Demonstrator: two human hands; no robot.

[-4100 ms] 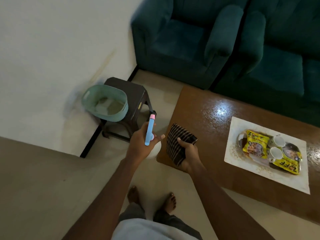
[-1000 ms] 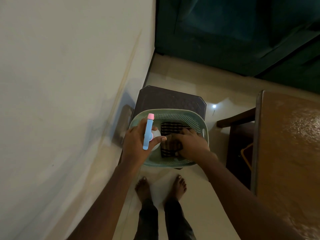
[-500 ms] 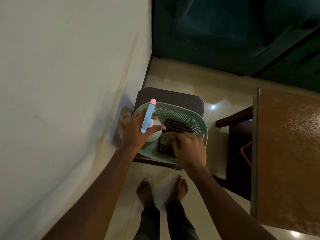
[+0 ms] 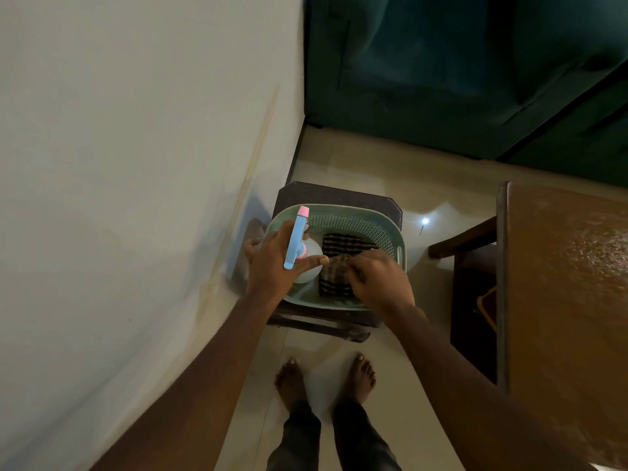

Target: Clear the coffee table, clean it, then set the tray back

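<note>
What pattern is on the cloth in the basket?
The cloth is striped dark and pale; head view.

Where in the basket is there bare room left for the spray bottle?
Bare floor shows between the cloth and the basket's left wall, below the spray bottle in the left hand, plus a strip along the near rim. The middle is crowded: the cloth, held by the right hand.

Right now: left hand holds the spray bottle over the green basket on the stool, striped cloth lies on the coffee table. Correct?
One thing is off. The head view shows the striped cloth inside the green basket, gripped by the right hand, not on the coffee table. The rest stands: the left hand holds the spray bottle over the basket on the stool.
</note>
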